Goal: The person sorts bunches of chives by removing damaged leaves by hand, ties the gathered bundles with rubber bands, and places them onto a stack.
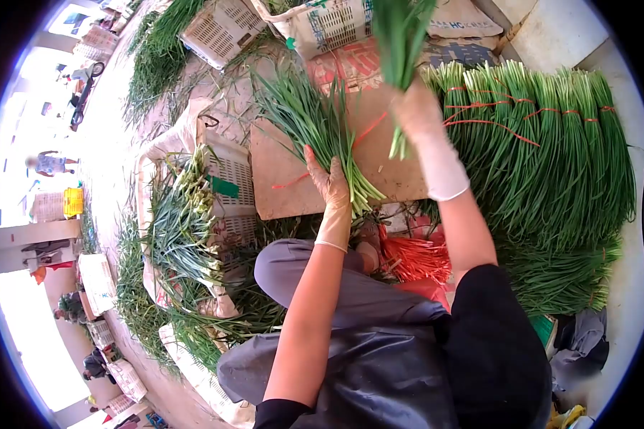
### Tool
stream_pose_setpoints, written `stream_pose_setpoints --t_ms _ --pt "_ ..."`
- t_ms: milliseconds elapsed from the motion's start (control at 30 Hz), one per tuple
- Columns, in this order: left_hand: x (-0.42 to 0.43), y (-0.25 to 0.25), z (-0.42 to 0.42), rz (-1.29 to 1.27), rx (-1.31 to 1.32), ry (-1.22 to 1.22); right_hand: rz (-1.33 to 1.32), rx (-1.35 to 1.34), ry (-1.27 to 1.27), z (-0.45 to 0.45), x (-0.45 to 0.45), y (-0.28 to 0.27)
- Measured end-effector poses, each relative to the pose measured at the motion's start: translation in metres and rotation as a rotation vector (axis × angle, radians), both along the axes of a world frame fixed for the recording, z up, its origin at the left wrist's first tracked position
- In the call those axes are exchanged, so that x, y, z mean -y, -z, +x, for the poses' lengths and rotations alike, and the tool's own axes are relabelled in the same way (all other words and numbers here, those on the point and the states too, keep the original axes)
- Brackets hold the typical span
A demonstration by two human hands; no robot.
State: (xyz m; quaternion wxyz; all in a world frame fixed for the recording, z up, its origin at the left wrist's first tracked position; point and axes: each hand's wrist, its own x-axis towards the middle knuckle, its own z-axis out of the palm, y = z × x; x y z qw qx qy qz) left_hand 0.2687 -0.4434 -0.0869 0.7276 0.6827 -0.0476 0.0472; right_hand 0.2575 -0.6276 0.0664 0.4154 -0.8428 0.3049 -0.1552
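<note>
My left hand (pixel 328 184), in a thin pale glove, is at the stem end of a bunch of garlic chives (pixel 320 125) lying on a board (pixel 279 189). Its fingers are against the stalks, partly hidden among them. Above the board's right side, my gloved right hand (pixel 416 114) grips another bunch of garlic chives (pixel 402 43), leaves up and cut ends down. Motion blurs that hand and its bunch. A red tie (pixel 371 130) lies by the bunch on the board.
Tied chive bundles (pixel 537 136) are stacked at the right. Red strips (pixel 416 257) lie below the board. A crate (pixel 230 168) with loose chives (pixel 182 229) stands left, and another white crate (pixel 325 28) behind. Chive litter covers the floor at left.
</note>
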Motion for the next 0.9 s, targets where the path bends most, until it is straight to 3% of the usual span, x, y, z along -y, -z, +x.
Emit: stream_pose_setpoints --t_ms 33,67,100,133,167,200,233,300,367,433,500,533,567,667,700,767,833,867,900 --pt "0.000 -0.001 -0.001 -0.035 -0.013 -0.002 0.063 -0.041 -0.144 -0.005 -0.018 -0.001" --pt "0.003 -0.005 -0.003 -0.086 -0.042 0.001 -0.045 -0.233 -0.224 -0.012 -0.039 0.000" --pt "0.001 -0.002 -0.001 -0.086 -0.037 -0.002 -0.056 -0.328 -0.320 -0.002 -0.055 0.057" --pt "-0.004 0.009 0.003 0.089 0.019 -0.010 -0.105 -0.398 -0.326 -0.007 -0.084 0.096" --pt "-0.007 0.021 0.010 0.261 0.084 -0.017 0.106 -0.437 -0.260 -0.015 -0.103 0.100" --pt "-0.009 0.025 0.017 0.089 0.075 0.010 0.131 -0.393 -0.291 -0.018 -0.103 0.100" --pt "-0.010 0.029 0.025 0.088 0.090 0.000 0.155 -0.350 -0.327 -0.020 -0.100 0.099" --pt "-0.014 0.006 0.017 0.461 -0.022 0.127 -0.050 -0.322 -0.310 -0.020 -0.097 0.114" --pt "-0.019 -0.001 0.024 0.593 -0.162 0.250 -0.168 -0.376 -0.286 -0.019 -0.086 0.114" --pt "-0.031 0.022 0.045 0.298 -0.290 0.330 -0.345 -0.485 -0.305 -0.023 -0.079 0.098" --pt "-0.049 -0.077 0.022 0.339 -0.482 0.333 -0.357 -0.509 -0.360 -0.027 -0.076 0.090" --pt "-0.066 -0.093 0.013 0.329 -0.437 0.274 -0.353 -0.465 -0.390 -0.027 -0.073 0.094" --pt "-0.087 -0.117 -0.003 0.165 -0.352 0.291 -0.376 -0.464 -0.391 -0.024 -0.072 0.092" --pt "-0.163 -0.164 -0.050 0.029 -0.308 0.240 -0.539 -0.716 -0.495 -0.006 -0.071 0.069" --pt "-0.193 -0.172 -0.068 -0.019 -0.348 0.238 -0.753 -0.682 -0.423 -0.002 -0.076 0.066" --pt "-0.248 -0.197 -0.108 -0.022 -0.437 0.155 -0.697 -0.502 -0.394 0.002 -0.127 0.007" --pt "-0.303 -0.169 -0.138 -0.105 -0.460 -0.013 -0.467 0.054 -0.505 0.003 -0.208 -0.019" --pt "-0.324 -0.163 -0.152 -0.099 -0.539 -0.157 -0.250 0.399 -0.726 -0.005 -0.254 -0.021" --pt "-0.339 -0.151 -0.161 -0.135 -0.542 -0.320 -0.395 0.320 -0.923 -0.007 -0.307 -0.028"
